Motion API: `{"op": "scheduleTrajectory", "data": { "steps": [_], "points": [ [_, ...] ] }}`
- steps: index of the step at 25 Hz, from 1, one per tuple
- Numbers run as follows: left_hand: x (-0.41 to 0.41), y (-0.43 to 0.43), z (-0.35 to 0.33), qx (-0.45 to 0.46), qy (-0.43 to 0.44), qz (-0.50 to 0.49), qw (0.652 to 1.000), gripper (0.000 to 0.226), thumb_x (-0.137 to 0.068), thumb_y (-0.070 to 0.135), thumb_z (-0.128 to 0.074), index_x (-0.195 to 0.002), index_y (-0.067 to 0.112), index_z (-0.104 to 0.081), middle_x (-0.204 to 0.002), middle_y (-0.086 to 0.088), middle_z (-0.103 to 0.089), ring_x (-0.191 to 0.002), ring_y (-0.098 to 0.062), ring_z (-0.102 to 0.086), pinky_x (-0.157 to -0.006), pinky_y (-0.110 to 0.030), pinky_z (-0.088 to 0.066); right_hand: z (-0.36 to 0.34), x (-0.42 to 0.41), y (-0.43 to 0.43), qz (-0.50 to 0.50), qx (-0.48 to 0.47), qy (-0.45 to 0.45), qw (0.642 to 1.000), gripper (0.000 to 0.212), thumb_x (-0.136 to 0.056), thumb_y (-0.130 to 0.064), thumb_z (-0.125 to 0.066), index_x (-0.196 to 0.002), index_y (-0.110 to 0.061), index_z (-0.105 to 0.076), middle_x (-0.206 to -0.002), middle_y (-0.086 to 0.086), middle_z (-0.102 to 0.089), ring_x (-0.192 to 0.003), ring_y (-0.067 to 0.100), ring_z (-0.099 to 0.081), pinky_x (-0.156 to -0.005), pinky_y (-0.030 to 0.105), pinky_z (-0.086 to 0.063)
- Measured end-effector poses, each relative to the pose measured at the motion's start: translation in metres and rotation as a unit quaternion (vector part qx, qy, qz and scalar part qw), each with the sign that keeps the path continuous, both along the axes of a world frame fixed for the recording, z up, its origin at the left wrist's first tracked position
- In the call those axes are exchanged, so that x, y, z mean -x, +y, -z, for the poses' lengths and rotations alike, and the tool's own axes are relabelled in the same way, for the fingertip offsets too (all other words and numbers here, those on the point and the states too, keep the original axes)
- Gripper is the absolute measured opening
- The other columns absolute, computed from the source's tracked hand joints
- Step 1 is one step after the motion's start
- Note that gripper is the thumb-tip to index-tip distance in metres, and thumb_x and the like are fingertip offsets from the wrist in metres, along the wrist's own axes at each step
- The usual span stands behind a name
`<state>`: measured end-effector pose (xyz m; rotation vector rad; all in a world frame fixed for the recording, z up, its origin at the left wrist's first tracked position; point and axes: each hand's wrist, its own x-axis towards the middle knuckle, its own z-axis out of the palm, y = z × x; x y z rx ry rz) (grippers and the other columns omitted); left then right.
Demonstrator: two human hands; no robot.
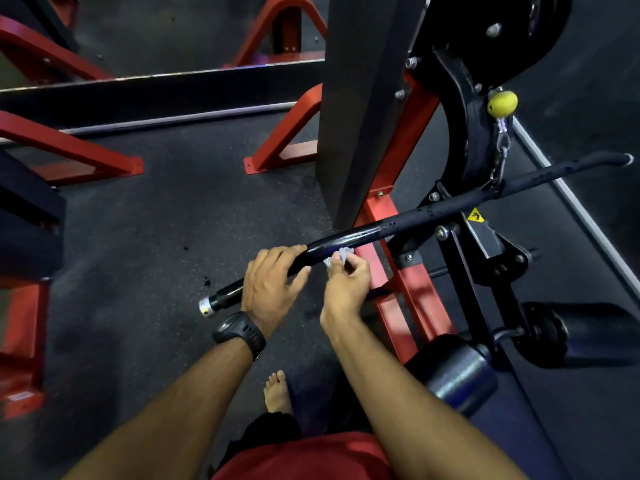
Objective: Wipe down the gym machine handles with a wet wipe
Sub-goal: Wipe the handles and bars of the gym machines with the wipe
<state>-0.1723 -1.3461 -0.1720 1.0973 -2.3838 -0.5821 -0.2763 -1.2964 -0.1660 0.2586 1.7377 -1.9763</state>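
**Wipe pressed to the pull-down bar's left bend**

The dark speckled rubber floor (156,237) fills the view. The red and black steel gym machine (414,133) rises from the centre toward 1 o'clock. Its long black curved metal handle bar (433,211) runs from 8 o'clock to 2 o'clock. A black padded roller (460,372) sits at 4 o'clock.

Just below the centre, the left hand (272,282) is clamped over the bar near its 8 o'clock end, fingers curled on top and thumb beneath. At its 3 o'clock the right hand (346,278) pinches a small crumpled white wet wipe (341,255) in its fingertips, held against the bar's lower edge. A black wristwatch (239,332) is on the left wrist. A yellow ball stopper (502,103) hangs at 2 o'clock.
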Motion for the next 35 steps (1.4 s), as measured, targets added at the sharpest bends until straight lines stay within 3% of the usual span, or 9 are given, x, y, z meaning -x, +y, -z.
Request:
{"op": "scheduleTrajectory", "data": {
  "steps": [11,14,17,19,22,25,29,32,35],
  "points": [
    [0.001,0.009,-0.003,0.030,-0.027,-0.003,0.999,0.043,-0.091,0.045,-0.050,-0.124,0.021,-0.064,-0.105,0.002,-0.065,-0.090,-0.021,-0.058,-0.075,-0.038,-0.047,-0.027,-0.001,0.010,-0.058,0.110,-0.217,0.968,0.024,-0.098,0.013,-0.041,-0.086,-0.002,-0.057,-0.077,0.008,-0.056,-0.074,0.012,-0.057,-0.074,0.019,-0.051],
    [0.005,0.006,-0.006,0.023,-0.029,0.001,0.999,0.044,-0.091,0.046,-0.049,-0.126,0.021,-0.062,-0.108,0.002,-0.065,-0.093,-0.020,-0.060,-0.079,-0.038,-0.047,-0.029,0.019,0.016,-0.037,0.064,-0.140,0.987,0.019,-0.092,0.012,-0.055,-0.085,-0.003,-0.063,-0.076,0.007,-0.065,-0.074,0.015,-0.064,-0.076,0.022,-0.056],
    [0.014,0.003,-0.007,0.013,-0.025,0.004,1.000,0.041,-0.092,0.043,-0.053,-0.125,0.021,-0.061,-0.109,0.002,-0.065,-0.096,-0.020,-0.060,-0.083,-0.038,-0.046,-0.026,0.047,0.020,-0.007,-0.076,0.128,0.989,0.015,-0.088,0.003,-0.063,-0.091,-0.011,-0.070,-0.090,0.004,-0.073,-0.080,0.011,-0.067,-0.084,0.023,-0.054],
    [0.017,0.002,-0.006,0.011,-0.012,0.004,1.000,0.039,-0.092,0.041,-0.055,-0.123,0.020,-0.063,-0.107,0.001,-0.065,-0.094,-0.021,-0.061,-0.081,-0.039,-0.047,-0.026,0.049,0.023,-0.144,-0.134,0.433,0.880,0.017,-0.086,0.003,-0.062,-0.098,-0.008,-0.071,-0.102,0.004,-0.070,-0.096,0.014,-0.063,-0.092,0.024,-0.048],
    [0.014,0.003,-0.003,0.018,-0.004,0.014,1.000,0.040,-0.092,0.045,-0.051,-0.122,0.021,-0.063,-0.107,0.002,-0.066,-0.093,-0.020,-0.061,-0.079,-0.037,-0.046,-0.010,0.087,0.031,-0.366,-0.134,0.683,0.617,0.022,-0.087,0.001,-0.060,-0.107,-0.001,-0.069,-0.111,0.012,-0.067,-0.108,0.026,-0.058,-0.103,0.033,-0.044],
    [0.014,0.005,-0.005,0.028,-0.004,0.007,1.000,0.039,-0.092,0.044,-0.052,-0.121,0.022,-0.064,-0.106,0.003,-0.065,-0.092,-0.019,-0.060,-0.077,-0.036,-0.045,-0.024,0.107,0.023,-0.331,-0.232,0.639,0.655,0.029,-0.088,-0.011,-0.047,-0.104,-0.007,-0.072,-0.105,0.008,-0.068,-0.100,0.027,-0.061,-0.092,0.032,-0.047],
    [0.018,0.006,-0.004,0.030,-0.005,0.002,1.000,0.038,-0.091,0.044,-0.053,-0.119,0.021,-0.065,-0.106,0.002,-0.066,-0.091,-0.020,-0.061,-0.076,-0.037,-0.045,-0.037,0.118,0.017,-0.518,-0.217,0.679,0.473,0.034,-0.085,-0.010,-0.047,-0.112,-0.011,-0.067,-0.112,0.007,-0.065,-0.105,0.029,-0.063,-0.086,0.037,-0.053],
    [0.018,0.008,-0.004,0.032,-0.001,-0.005,0.999,0.038,-0.091,0.044,-0.054,-0.119,0.022,-0.066,-0.107,0.004,-0.065,-0.091,-0.019,-0.060,-0.076,-0.035,-0.043,-0.041,0.152,0.019,-0.450,-0.274,0.634,0.566,0.033,-0.079,-0.005,-0.051,-0.106,-0.010,-0.070,-0.104,0.009,-0.067,-0.099,0.033,-0.065,-0.083,0.039,-0.056],
    [0.020,0.010,-0.004,0.037,-0.002,-0.008,0.999,0.037,-0.090,0.044,-0.056,-0.118,0.022,-0.066,-0.106,0.004,-0.066,-0.091,-0.019,-0.060,-0.076,-0.036,-0.043,-0.036,0.145,0.024,-0.507,-0.254,0.669,0.481,0.037,-0.078,0.002,-0.057,-0.110,-0.011,-0.069,-0.113,0.007,-0.067,-0.108,0.027,-0.063,-0.089,0.036,-0.054]
  ]
}}
